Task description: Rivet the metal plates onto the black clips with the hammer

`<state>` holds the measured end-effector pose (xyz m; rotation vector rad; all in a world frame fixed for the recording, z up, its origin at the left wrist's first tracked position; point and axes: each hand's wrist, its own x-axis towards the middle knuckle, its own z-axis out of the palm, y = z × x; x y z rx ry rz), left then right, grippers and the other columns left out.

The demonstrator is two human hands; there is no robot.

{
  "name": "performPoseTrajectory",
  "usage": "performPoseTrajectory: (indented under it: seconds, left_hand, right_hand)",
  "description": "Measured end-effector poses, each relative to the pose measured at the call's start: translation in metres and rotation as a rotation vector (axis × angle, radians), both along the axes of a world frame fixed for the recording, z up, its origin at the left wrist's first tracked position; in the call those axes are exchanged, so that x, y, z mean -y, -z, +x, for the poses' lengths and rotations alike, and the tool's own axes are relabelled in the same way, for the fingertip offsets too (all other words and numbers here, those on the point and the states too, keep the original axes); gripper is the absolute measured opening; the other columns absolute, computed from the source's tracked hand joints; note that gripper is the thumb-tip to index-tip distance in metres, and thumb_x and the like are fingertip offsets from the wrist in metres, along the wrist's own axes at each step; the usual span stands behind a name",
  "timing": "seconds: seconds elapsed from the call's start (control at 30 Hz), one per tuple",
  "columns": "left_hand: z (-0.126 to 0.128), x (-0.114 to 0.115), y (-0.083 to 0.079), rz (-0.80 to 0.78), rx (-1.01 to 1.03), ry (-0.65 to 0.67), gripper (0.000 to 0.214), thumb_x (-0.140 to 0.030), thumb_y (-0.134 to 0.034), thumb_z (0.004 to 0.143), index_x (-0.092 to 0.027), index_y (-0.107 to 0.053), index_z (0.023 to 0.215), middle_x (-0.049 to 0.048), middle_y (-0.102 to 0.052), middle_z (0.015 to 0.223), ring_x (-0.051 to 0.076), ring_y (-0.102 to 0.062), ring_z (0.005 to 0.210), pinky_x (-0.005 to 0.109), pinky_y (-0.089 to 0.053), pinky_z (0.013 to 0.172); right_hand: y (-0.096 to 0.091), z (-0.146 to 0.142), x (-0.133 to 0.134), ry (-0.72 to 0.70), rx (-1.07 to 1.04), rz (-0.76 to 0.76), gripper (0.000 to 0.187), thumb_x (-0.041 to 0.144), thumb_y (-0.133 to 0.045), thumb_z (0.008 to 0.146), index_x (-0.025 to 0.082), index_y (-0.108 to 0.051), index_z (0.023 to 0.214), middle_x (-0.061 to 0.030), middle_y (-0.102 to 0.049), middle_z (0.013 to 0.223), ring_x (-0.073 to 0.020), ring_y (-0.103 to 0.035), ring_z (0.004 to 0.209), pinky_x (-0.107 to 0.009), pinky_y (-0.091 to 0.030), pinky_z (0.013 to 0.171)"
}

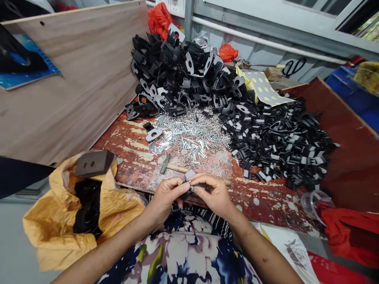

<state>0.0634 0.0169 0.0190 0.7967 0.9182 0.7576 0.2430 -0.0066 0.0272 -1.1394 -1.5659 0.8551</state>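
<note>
Close to the table's front edge, my left hand (166, 194) and my right hand (215, 192) meet with fingers pinched on one small black plastic clip part with a grey pad (190, 173). My fingers cover most of it. Just beyond them lies a hammer (177, 168), its wooden handle passing behind my right hand. Loose metal pins (192, 146) are heaped farther back on the table. A single black part with a grey face (154, 134) rests left of the pins.
Black clip parts (177, 75) pile high at the back; smaller black pieces (275, 146) spread to the right. A wooden board (89, 59) walls the left side. A yellow sack (115, 215) with black parts stands lower left. A clear plastic cup (315, 203) sits at the right edge.
</note>
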Motion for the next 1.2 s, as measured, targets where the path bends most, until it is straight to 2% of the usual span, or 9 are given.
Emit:
performPoseTrajectory:
  seconds: [0.1,0.17,0.27,0.33,0.53,0.7,0.83,0.93,1.2]
  left_hand:
    - [-0.006,0.0,0.006,0.081,-0.08,-0.029,0.044,-0.043,-0.082,0.072,-0.018,-0.051,0.053,-0.0044,-0.041,0.058,0.008,-0.038,0.051,0.017,-0.034,0.04]
    - [-0.008,-0.001,0.01,0.114,-0.11,-0.031,0.039,-0.04,-0.079,0.074,-0.018,-0.053,0.055,-0.0044,-0.043,0.059,0.008,-0.041,0.05,0.018,-0.037,0.043]
    - [-0.009,0.0,0.012,0.108,-0.111,-0.022,0.032,-0.036,-0.076,0.076,-0.018,-0.056,0.06,-0.0041,-0.046,0.061,0.008,-0.044,0.05,0.02,-0.039,0.045]
    - [-0.01,0.0,0.011,0.103,-0.103,-0.043,0.034,-0.036,-0.076,0.076,-0.018,-0.054,0.057,-0.0038,-0.045,0.06,0.008,-0.042,0.05,0.019,-0.036,0.043]
    - [-0.016,-0.003,0.005,0.002,0.008,-0.131,0.029,-0.036,-0.079,0.071,-0.017,-0.059,0.058,-0.0016,-0.049,0.063,0.01,-0.044,0.054,0.021,-0.045,0.045]
    - [-0.019,-0.008,0.006,-0.077,0.159,-0.198,0.024,-0.035,-0.081,0.071,-0.016,-0.067,0.066,0.0012,-0.054,0.07,0.011,-0.049,0.059,0.022,-0.049,0.045]
    - [-0.015,-0.012,0.009,-0.121,0.238,-0.256,0.03,-0.044,-0.079,0.076,-0.015,-0.073,0.078,0.0042,-0.061,0.076,0.014,-0.054,0.061,0.023,-0.05,0.042]
    - [-0.012,-0.013,0.01,-0.126,0.237,-0.228,0.03,-0.044,-0.081,0.078,-0.015,-0.073,0.077,0.0026,-0.062,0.075,0.011,-0.053,0.057,0.021,-0.048,0.04]
    - [-0.009,-0.01,0.006,-0.116,0.249,-0.244,0.03,-0.04,-0.087,0.074,-0.015,-0.072,0.076,-0.0014,-0.059,0.068,0.009,-0.053,0.054,0.02,-0.052,0.044]
  right_hand:
    - [0.003,0.025,-0.018,0.107,0.251,0.017,0.015,0.02,-0.063,0.094,0.024,-0.075,0.103,-0.0025,-0.08,0.1,-0.0177,-0.074,0.091,-0.036,-0.058,0.087]
    - [0.005,0.042,-0.039,0.205,0.593,0.048,0.022,0.014,-0.056,0.096,0.021,-0.075,0.104,-0.0059,-0.079,0.101,-0.0193,-0.073,0.092,-0.035,-0.056,0.085]
    - [0.007,0.049,-0.069,0.164,1.11,0.021,0.028,0.003,-0.051,0.091,0.016,-0.075,0.094,-0.0091,-0.077,0.09,-0.0209,-0.068,0.085,-0.034,-0.05,0.081]
    - [0.008,0.044,-0.081,0.102,1.235,0.006,0.028,0.0,-0.05,0.089,0.014,-0.075,0.087,-0.0106,-0.075,0.086,-0.0215,-0.064,0.082,-0.034,-0.047,0.08]
    - [0.019,0.05,-0.088,0.129,1.175,0.054,0.027,0.002,-0.05,0.086,0.011,-0.075,0.091,-0.014,-0.069,0.089,-0.0242,-0.059,0.088,-0.035,-0.045,0.081]
    - [0.011,0.062,-0.069,0.233,0.778,0.25,0.029,0.009,-0.047,0.094,0.016,-0.074,0.103,-0.0076,-0.062,0.086,-0.0219,-0.057,0.087,-0.036,-0.048,0.079]
    - [-0.02,0.03,-0.033,0.078,0.532,0.29,0.028,0.009,-0.051,0.097,0.021,-0.07,0.112,-0.0039,-0.066,0.09,-0.0186,-0.061,0.087,-0.037,-0.052,0.081]
    - [-0.035,0.002,-0.013,-0.042,0.423,0.295,0.027,0.005,-0.052,0.096,0.022,-0.069,0.11,-0.0029,-0.068,0.093,-0.0163,-0.064,0.089,-0.041,-0.054,0.096]
    - [-0.017,-0.017,-0.016,-0.094,0.451,0.322,0.027,0.006,-0.051,0.096,0.019,-0.069,0.11,-0.0027,-0.065,0.089,-0.0155,-0.062,0.089,-0.048,-0.051,0.108]
